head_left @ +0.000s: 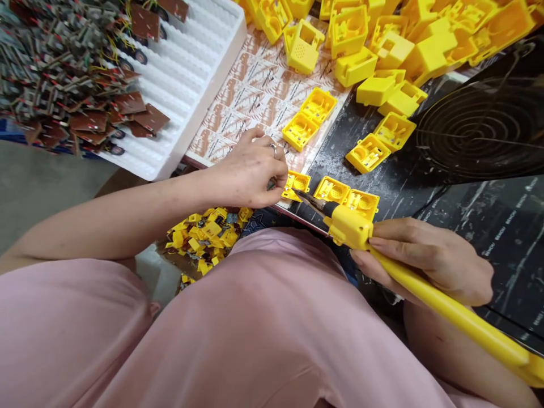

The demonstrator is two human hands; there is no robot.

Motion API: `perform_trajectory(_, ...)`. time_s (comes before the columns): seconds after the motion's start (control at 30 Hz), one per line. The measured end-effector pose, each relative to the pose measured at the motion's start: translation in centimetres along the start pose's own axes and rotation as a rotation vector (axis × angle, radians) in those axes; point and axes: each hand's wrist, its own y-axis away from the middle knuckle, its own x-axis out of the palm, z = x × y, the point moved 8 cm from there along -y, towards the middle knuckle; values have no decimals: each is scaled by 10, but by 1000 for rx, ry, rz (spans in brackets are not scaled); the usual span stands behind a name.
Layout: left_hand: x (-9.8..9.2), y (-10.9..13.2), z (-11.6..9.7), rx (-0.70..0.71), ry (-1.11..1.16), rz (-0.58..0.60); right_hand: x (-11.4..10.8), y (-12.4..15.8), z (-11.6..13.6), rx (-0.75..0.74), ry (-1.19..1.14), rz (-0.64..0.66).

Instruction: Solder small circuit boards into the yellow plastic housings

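Observation:
My right hand (425,258) is wrapped round a long yellow handle, part of what looks like a soldering iron (351,225). Its dark, narrow tip points left and reaches a small open yellow plastic case (297,182) at the table's near edge. Thumb and curled fingers of my left hand (257,170) close on the left side of that case, hiding part of it. Just right of the tip lies another opened case (334,190), with small metal parts inside, partly behind the tool.
More opened cases (301,130) lie farther back, one pair (369,152) on the black surface. Yellow housings (348,31) are heaped at the back. A white foam tray (199,68) bears brown circuit boards (151,118). A black fan (480,124) stands right; yellow scraps (208,232) fill a container below.

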Motion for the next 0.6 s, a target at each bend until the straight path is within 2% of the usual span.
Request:
perform_trajectory(0.17, 1, -5, -1, 39, -33, 37, 9, -11, 5, -29, 55, 104)
perform_trajectory(0.33, 3, -10, 0, 61, -36, 65, 8, -19, 22, -213, 94, 106)
perform_trajectory(0.47, 4, -12, 2, 48, -26, 65, 9, -23, 21, -45, 156, 202)
perform_trajectory(0.6, 2, -14, -3, 57, -80, 83, -3, -18, 25, -90, 150, 106)
